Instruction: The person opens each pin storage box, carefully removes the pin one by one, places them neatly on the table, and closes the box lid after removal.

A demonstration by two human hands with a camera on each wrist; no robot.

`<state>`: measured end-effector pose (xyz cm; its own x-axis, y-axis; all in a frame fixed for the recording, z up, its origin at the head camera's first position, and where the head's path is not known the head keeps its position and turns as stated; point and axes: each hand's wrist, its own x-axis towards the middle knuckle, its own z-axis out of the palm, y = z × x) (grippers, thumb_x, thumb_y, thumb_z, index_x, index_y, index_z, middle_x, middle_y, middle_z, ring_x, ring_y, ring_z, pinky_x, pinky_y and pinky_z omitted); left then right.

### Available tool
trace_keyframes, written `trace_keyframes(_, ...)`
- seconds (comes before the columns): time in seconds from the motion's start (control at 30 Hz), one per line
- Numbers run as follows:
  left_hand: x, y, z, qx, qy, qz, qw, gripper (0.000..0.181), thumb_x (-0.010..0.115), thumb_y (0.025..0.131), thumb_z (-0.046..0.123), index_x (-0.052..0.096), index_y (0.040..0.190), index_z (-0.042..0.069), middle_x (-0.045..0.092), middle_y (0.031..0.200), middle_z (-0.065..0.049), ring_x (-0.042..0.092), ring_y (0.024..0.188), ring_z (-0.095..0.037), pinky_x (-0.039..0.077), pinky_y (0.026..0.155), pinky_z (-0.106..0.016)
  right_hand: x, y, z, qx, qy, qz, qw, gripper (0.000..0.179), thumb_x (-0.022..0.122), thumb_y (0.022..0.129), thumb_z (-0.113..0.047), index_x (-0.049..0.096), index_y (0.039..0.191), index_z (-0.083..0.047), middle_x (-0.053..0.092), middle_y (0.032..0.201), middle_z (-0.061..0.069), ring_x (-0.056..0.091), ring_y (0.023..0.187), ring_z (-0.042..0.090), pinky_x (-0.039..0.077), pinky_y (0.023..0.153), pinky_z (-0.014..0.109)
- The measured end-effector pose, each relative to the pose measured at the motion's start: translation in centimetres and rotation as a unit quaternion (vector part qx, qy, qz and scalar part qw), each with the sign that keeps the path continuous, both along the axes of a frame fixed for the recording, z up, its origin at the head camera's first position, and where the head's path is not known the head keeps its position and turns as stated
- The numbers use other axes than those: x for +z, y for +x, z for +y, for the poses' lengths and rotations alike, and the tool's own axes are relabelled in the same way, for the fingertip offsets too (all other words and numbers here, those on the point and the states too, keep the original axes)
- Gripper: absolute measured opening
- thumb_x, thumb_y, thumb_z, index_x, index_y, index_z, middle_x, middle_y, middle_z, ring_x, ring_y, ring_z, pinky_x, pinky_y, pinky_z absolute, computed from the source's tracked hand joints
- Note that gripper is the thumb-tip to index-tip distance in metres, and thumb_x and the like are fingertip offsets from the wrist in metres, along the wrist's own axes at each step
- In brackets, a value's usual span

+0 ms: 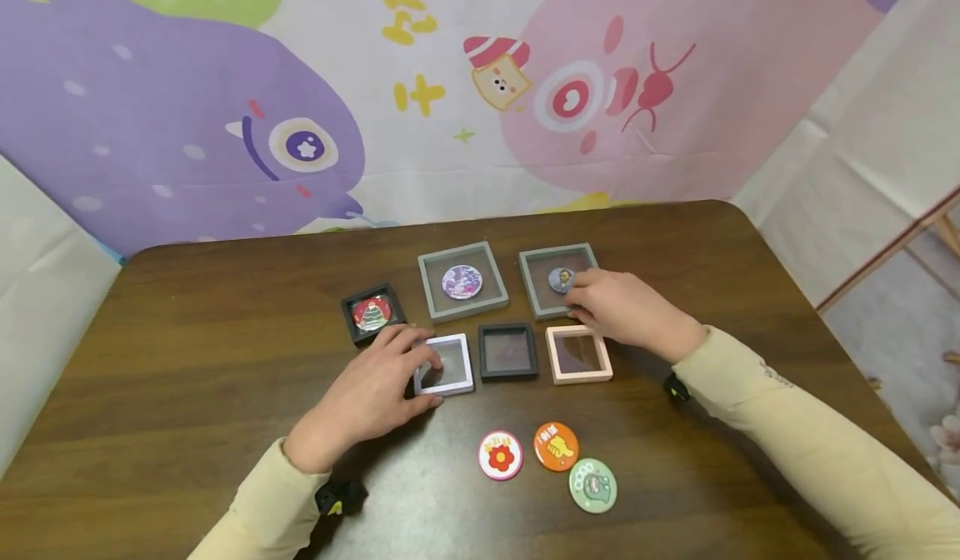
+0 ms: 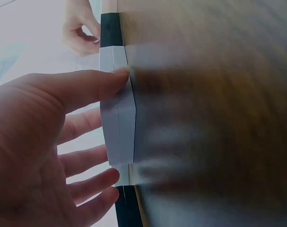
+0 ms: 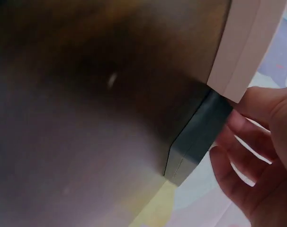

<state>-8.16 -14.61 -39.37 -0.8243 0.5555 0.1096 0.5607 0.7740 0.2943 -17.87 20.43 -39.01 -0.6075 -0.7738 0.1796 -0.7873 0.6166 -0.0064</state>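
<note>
My left hand (image 1: 375,381) holds a small white display frame (image 1: 466,364) with a clear window. Its thumb (image 2: 94,87) presses the frame's near side, and the other fingers lie over the top and far side. Toward the back right, my right hand (image 1: 626,306) grips the near right part of a grey display frame (image 1: 528,281). Inside that frame shows a round badge with a small portrait (image 1: 559,279), its right edge partly covered by the fingers. In the right wrist view, the pink frame (image 3: 247,47) hides the right thumb tip in front of the grey frame's side (image 3: 195,142).
Another grey frame (image 1: 427,289) contains a purple badge (image 1: 462,282); a black frame (image 1: 348,318) at left contains a red tree badge (image 1: 372,314). A black frame (image 1: 534,352) stands between the white and pink ones. Red-flower (image 1: 500,455), orange (image 1: 556,446) and green (image 1: 592,485) badges lie nearer me.
</note>
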Motion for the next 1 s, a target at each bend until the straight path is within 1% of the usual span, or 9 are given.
trace_keyframes(0.1,0.0,-0.1,0.0,-0.006,0.010,0.005,0.9999,0.036,0.084,0.080,0.038,0.066,0.103,0.015,0.054,0.137,-0.012,0.046,0.125,-0.032,0.046,0.099,-0.046,0.2,0.0,0.1,0.016,0.004,0.020,0.9997,0.010,0.078,0.085,-0.008,0.069,0.083,-0.010,0.058,0.083,0.001,0.059,0.071,0.015,0.052,0.058,0.031)
trace_keyframes(0.23,0.6,-0.2,-0.1,-0.002,0.038,0.004,0.9993,0.039,0.083,0.081,0.038,0.066,0.106,0.013,0.055,0.136,-0.010,0.047,0.125,-0.029,0.046,0.099,-0.047,1.1,0.3,0.4,0.015,-0.003,0.025,0.9996,0.008,0.078,0.086,-0.009,0.070,0.088,-0.007,0.061,0.088,0.004,0.061,0.073,0.016,0.052,0.058,0.031)
trace_keyframes(0.37,1.3,-0.4,0.3,0.003,0.091,-0.005,0.9958,0.044,0.081,0.083,0.039,0.064,0.115,0.013,0.056,0.133,-0.005,0.048,0.123,-0.025,0.045,0.099,-0.046,2.8,1.1,0.4,0.017,-0.026,0.032,0.9990,0.010,0.078,0.085,-0.009,0.071,0.091,-0.005,0.061,0.088,0.005,0.060,0.070,0.016,0.052,0.058,0.032)
trace_keyframes(0.5,1.7,-0.7,1.1,0.002,0.157,-0.027,0.9872,0.063,0.079,0.083,0.045,0.055,0.132,0.013,0.055,0.134,-0.002,0.050,0.122,-0.022,0.045,0.099,-0.042,4.5,2.4,-0.8,0.053,-0.061,0.040,0.9959,0.012,0.079,0.085,-0.008,0.070,0.093,-0.005,0.059,0.087,0.004,0.057,0.069,0.014,0.052,0.059,0.031)
trace_keyframes(0.63,1.7,-1.1,2.1,0.011,0.233,-0.091,0.9681,0.088,0.081,0.081,0.046,0.034,0.151,0.019,0.045,0.145,-0.007,0.047,0.128,-0.025,0.048,0.095,-0.043,5.8,4.4,-2.6,0.101,-0.077,0.031,0.9914,0.011,0.077,0.087,-0.009,0.069,0.094,-0.007,0.057,0.086,0.001,0.054,0.071,0.013,0.052,0.062,0.029)
trace_keyframes(0.7,1.6,-1.5,2.5,0.011,0.274,-0.130,0.9528,0.098,0.083,0.081,0.041,0.023,0.156,0.022,0.037,0.151,-0.010,0.043,0.132,-0.027,0.048,0.096,-0.044,6.2,5.2,-3.5,0.121,-0.075,0.031,0.9894,0.010,0.075,0.088,-0.010,0.068,0.094,-0.007,0.057,0.087,0.001,0.054,0.073,0.013,0.053,0.065,0.029)
trace_keyframes(0.8,1.3,-1.9,3.1,-0.003,0.317,-0.176,0.9321,0.108,0.085,0.080,0.036,0.011,0.158,0.022,0.028,0.157,-0.010,0.037,0.138,-0.026,0.047,0.099,-0.046,6.9,6.5,-4.4,0.143,-0.070,0.037,0.9866,0.011,0.075,0.088,-0.010,0.068,0.096,-0.007,0.060,0.090,0.001,0.057,0.079,0.015,0.054,0.070,0.030)
trace_keyframes(0.87,1.1,-2.1,3.5,-0.019,0.344,-0.194,0.9186,0.110,0.085,0.080,0.032,0.010,0.158,0.019,0.025,0.158,-0.009,0.036,0.139,-0.026,0.047,0.100,-0.047,7.2,7.2,-4.6,0.150,-0.070,0.039,0.9855,0.013,0.076,0.087,-0.011,0.068,0.096,-0.007,0.061,0.092,0.002,0.058,0.082,0.016,0.055,0.073,0.031)
trace_keyframes(1.0,0.9,-2.1,4.1,-0.044,0.383,-0.211,0.8983,0.110,0.086,0.078,0.032,0.009,0.157,0.023,0.022,0.159,-0.005,0.035,0.139,-0.028,0.045,0.101,-0.051,7.8,8.0,-4.7,0.157,-0.071,0.029,0.9845,0.015,0.076,0.087,-0.012,0.068,0.099,-0.006,0.062,0.093,0.003,0.058,0.083,0.017,0.055,0.074,0.031)
